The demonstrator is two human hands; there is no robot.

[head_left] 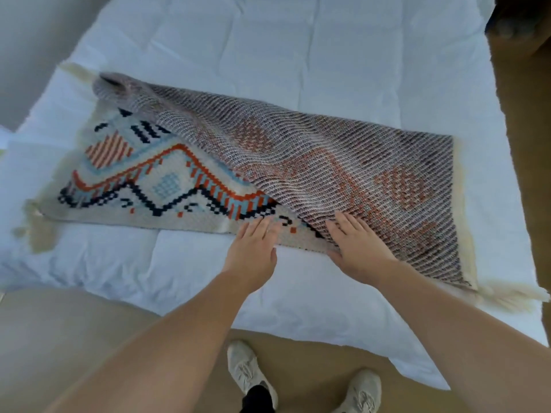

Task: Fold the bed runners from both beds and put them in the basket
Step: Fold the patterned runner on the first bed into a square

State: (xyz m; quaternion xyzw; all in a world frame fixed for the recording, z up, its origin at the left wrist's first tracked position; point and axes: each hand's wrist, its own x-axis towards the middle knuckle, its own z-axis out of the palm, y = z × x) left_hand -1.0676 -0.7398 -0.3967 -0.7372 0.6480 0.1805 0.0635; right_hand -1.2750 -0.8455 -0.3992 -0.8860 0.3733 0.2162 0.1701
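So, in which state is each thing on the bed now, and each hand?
bed runner, half folded, the fold askew, reverse side up on the right.
left hand, flat on the patterned face, fingers straight.
right hand, flat on the folded-over layer.
bed cover, white, creased.

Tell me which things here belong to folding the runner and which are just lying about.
Job: bed runner, partly folded over; left hand and right hand resting on it.
Just about: white bed under it; shoes; brown floor; dark furniture, top right.
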